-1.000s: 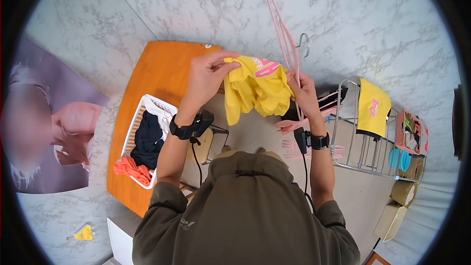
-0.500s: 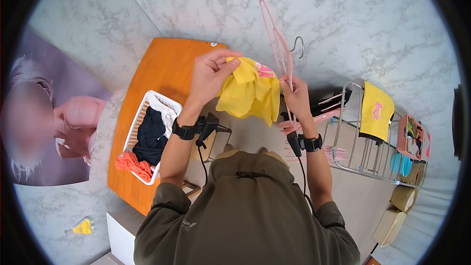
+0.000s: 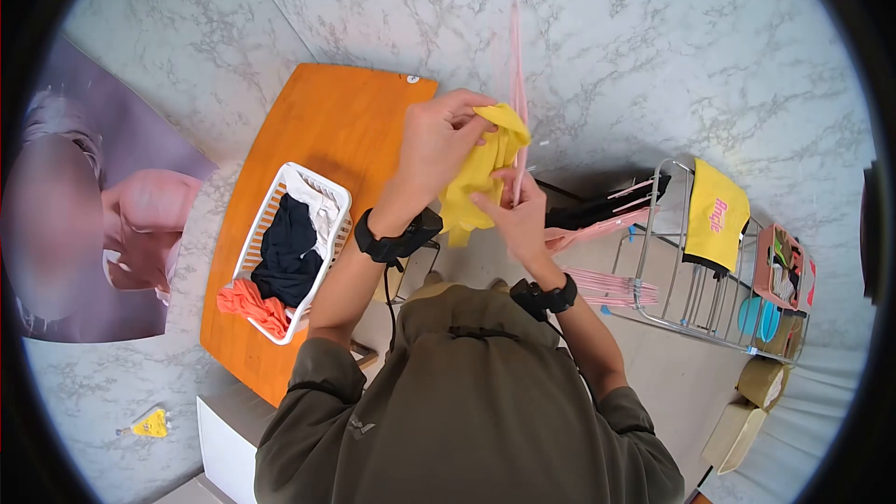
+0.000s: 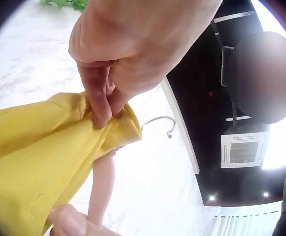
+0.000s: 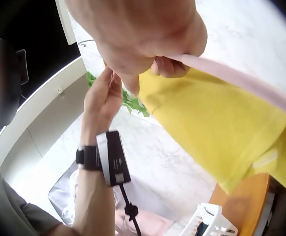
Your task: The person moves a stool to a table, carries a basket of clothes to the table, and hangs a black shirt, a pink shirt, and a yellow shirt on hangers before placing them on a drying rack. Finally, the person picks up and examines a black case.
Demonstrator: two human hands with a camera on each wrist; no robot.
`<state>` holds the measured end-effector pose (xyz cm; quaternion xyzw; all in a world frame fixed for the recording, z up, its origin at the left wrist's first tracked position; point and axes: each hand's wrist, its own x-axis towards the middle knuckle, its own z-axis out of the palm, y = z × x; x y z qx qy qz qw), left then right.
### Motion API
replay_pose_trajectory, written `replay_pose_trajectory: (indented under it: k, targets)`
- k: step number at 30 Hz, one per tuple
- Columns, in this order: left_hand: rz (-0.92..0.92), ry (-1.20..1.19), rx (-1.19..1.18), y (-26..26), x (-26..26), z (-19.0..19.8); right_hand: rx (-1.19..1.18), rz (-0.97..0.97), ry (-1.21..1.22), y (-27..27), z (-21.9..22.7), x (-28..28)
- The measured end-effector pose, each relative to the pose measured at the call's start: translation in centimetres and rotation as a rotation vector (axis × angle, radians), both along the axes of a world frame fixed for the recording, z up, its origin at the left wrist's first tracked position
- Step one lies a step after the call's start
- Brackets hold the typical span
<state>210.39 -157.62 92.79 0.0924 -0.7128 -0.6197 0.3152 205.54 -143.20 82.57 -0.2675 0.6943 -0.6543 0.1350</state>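
A yellow garment [image 3: 476,177] hangs bunched between both hands in front of the chest. The left hand [image 3: 448,135] pinches a fold of its upper edge [image 4: 118,120] between thumb and fingers. The right hand [image 3: 509,215] grips a pink hanger [image 3: 514,65] that stands upright, edge-on, against the cloth; in the right wrist view its pink bar [image 5: 241,78] runs out from the curled fingers over the yellow garment [image 5: 216,128]. The hanger's metal hook [image 4: 160,123] shows in the left wrist view.
An orange table [image 3: 317,131] carries a white basket [image 3: 322,189] with dark and orange clothes. To the right stands a wire drying rack [image 3: 667,317] with a yellow garment [image 3: 714,210] hung on it and pink hangers [image 3: 607,285] lying on it. Cardboard boxes [image 3: 737,420] sit at the lower right.
The two hands have come together. The right hand moved left with the hanger, which has turned edge-on against the garment. The yellow garment is bunched tighter and its print is hidden.
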Motion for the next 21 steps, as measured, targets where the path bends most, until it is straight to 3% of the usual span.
replay_pose_trajectory:
  k: [1, 3, 7, 9, 13, 15, 21]
  targets:
    - [-0.002, 0.001, -0.001, 0.1, -0.2, 0.0, -0.001, -0.002, 0.001, -0.4, -0.2, 0.3]
    - [0.162, 0.012, -0.281, 0.3, -0.5, -0.3, -0.01, -0.053, 0.08, -0.8, -0.7, 0.9]
    - [0.196, 0.014, -0.359, 1.0, -0.7, 0.0, 0.005, -0.104, 0.121, -1.8, -1.0, 1.0]
    - [0.208, -0.013, -0.42, 0.9, -0.8, -0.1, -0.02, -0.119, 0.004, -2.3, -1.6, 0.6]
    - [0.28, 0.006, -0.438, -1.0, -0.3, -0.4, -0.145, -0.073, -0.077, -1.0, -1.6, -2.0]
    - [0.289, -0.025, -0.374, -2.7, 0.2, -0.7, 0.002, -0.043, -0.04, 0.6, -1.0, -4.0]
    - [0.183, -0.147, -0.293, -5.3, 1.2, -2.2, 0.025, -0.007, 0.142, 2.3, 4.6, -8.9]
